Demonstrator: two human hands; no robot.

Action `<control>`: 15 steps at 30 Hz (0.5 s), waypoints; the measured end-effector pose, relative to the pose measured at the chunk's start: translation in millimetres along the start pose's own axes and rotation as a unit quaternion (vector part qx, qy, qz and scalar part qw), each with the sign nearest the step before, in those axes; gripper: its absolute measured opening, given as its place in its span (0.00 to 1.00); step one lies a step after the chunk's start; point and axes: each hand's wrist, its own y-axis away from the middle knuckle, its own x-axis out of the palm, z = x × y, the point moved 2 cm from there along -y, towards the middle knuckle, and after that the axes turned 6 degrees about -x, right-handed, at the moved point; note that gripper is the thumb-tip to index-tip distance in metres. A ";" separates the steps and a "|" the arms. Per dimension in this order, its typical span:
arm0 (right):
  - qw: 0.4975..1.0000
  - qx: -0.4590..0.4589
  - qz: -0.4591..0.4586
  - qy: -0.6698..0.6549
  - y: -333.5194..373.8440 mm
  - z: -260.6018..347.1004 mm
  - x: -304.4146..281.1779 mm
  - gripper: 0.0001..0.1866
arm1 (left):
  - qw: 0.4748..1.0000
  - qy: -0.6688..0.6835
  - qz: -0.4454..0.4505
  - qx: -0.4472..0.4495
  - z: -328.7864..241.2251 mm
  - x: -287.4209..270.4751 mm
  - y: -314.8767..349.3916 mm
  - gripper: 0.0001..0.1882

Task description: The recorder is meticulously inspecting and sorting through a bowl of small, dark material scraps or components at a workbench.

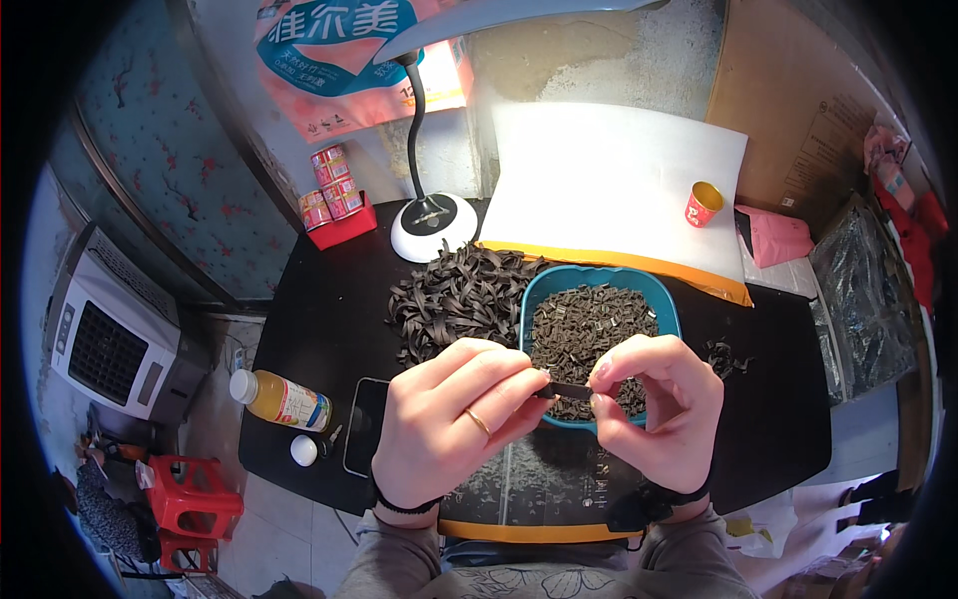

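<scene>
Your left hand (439, 417) and right hand (664, 404) are both clamping one dark strip (572, 392) over the teal tub (670, 304), where small dark pieces (589, 321) are lying, apparently done, while a big strip pile (459, 307) is waiting on the counter (768, 429), likely left to do.

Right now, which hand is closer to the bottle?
Left. The left hand is right of the bottle, apart from it; the right hand is farther right, beyond the left hand.

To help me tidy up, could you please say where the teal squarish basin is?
In the head view, the teal basin sits just right of centre, immediately right of the heaped dark strips.
</scene>
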 end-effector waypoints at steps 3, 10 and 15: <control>1.000 0.006 0.007 -0.005 0.5 0.0 0.8 0.16 | 1.000 -0.003 0.006 -0.004 0.9 -0.5 0.0 0.14; 0.963 0.205 0.057 -0.164 -13.0 -5.8 -7.4 0.09 | 0.999 0.019 -0.048 -0.001 -0.7 -5.4 -0.2 0.14; 0.950 0.174 0.153 -0.211 -9.3 -25.6 0.8 0.09 | 0.997 -0.014 -0.065 0.037 1.8 2.2 -2.9 0.15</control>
